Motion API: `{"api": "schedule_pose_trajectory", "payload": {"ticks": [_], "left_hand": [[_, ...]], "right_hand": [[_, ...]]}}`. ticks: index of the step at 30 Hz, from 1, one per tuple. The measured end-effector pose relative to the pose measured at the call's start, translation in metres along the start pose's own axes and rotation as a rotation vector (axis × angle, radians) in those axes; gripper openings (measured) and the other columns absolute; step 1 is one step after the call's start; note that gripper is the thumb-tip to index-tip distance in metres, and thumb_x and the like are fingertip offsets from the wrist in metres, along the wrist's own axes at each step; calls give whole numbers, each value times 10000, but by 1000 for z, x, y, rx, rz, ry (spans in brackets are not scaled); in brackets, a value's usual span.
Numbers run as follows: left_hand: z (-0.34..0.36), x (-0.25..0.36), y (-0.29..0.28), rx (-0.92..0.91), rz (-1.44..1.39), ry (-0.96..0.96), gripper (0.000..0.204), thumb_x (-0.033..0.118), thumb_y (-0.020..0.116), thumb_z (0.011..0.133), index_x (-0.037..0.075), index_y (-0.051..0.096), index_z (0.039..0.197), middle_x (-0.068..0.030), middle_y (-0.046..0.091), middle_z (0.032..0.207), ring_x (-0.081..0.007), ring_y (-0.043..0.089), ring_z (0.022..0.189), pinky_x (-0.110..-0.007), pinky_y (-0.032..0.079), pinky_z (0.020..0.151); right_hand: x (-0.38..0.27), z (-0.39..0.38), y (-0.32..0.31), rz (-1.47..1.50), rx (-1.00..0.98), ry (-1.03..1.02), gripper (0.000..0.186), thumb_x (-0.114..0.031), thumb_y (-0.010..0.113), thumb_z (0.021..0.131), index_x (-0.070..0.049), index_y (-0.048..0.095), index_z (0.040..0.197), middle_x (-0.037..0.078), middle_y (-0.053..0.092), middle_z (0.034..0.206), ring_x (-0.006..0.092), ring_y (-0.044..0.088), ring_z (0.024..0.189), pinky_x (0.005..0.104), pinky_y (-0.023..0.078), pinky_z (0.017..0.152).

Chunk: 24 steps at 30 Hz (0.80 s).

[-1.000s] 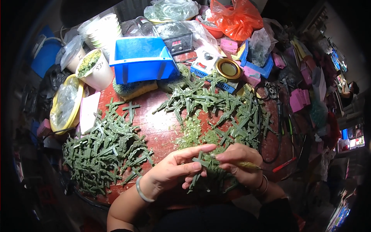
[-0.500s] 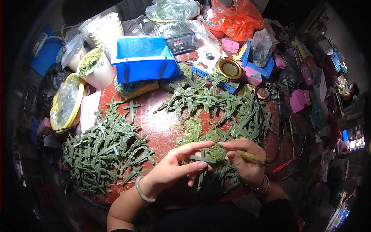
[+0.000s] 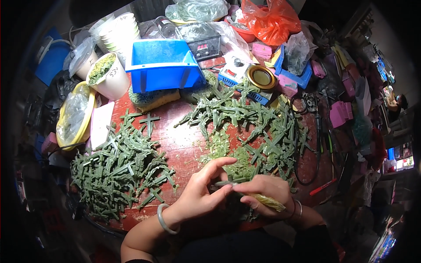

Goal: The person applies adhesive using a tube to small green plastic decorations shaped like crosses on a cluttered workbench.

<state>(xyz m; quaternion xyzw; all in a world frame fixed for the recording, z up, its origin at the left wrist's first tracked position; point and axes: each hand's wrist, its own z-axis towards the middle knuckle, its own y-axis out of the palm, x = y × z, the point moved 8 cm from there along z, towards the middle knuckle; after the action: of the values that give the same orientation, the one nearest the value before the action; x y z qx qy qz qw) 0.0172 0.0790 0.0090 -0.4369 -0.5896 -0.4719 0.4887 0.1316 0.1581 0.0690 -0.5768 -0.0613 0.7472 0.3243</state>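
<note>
My left hand (image 3: pixel 204 193) is closed on a small green cross piece (image 3: pixel 234 179). My right hand (image 3: pixel 265 195) grips a tool with a yellowish wrapped handle (image 3: pixel 267 202), its fingertips at the piece, almost touching my left thumb; the tool's tip is too small to make out. Pale green shavings (image 3: pixel 237 162) lie just beyond my hands. A dense heap of green cross pieces (image 3: pixel 116 175) covers the red table (image 3: pixel 171 136) at the left, and another spread of them (image 3: pixel 245 111) runs across the back and right.
A blue bin (image 3: pixel 160 76) on sponges, white cups (image 3: pixel 107 87), a yellow tray (image 3: pixel 66 136), electronic units (image 3: pixel 204 46), a brass dish (image 3: pixel 261 78) and bags (image 3: pixel 267 19) crowd the back. Cords (image 3: pixel 302 175) and a red-handled tool (image 3: pixel 322 186) lie right. A person (image 3: pixel 394 103) is at far right.
Both hands have shifted down and toward each other. The cross piece has been tilted from upright to nearly level, and my right hand has turned over it.
</note>
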Motion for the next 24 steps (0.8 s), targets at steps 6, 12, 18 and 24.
{"api": "schedule_pose_trajectory", "payload": {"ticks": [6,12,18,24], "left_hand": [[-1,0,0,-22,-95,-44,508,-25,577,928,5,416,1408,-19,543,896,-80,593,732,-216,519,630],[-1,4,3,-36,-245,-101,488,-1,604,931,4,445,1392,-24,557,885,-84,602,701,-228,530,598],[-1,-15,2,20,-501,-249,311,159,515,1029,-16,548,1285,-97,670,934,-89,595,674,-231,540,547],[3,-16,-2,-14,-549,-190,331,231,471,1050,-28,565,1233,-125,680,952,-110,584,642,-250,538,521]], "right_hand": [[1,1,-6,9,58,26,231,-117,719,881,-84,696,1109,71,620,753,220,589,623,314,458,559],[7,3,-9,166,34,81,215,-122,712,890,-70,706,1099,78,660,815,207,619,675,302,479,615],[37,-14,-22,430,224,425,221,-182,677,929,-4,706,1057,77,714,920,132,642,752,251,492,677],[10,5,-14,166,69,25,167,-30,714,869,-34,714,1036,96,690,861,165,581,686,276,456,609]]}}
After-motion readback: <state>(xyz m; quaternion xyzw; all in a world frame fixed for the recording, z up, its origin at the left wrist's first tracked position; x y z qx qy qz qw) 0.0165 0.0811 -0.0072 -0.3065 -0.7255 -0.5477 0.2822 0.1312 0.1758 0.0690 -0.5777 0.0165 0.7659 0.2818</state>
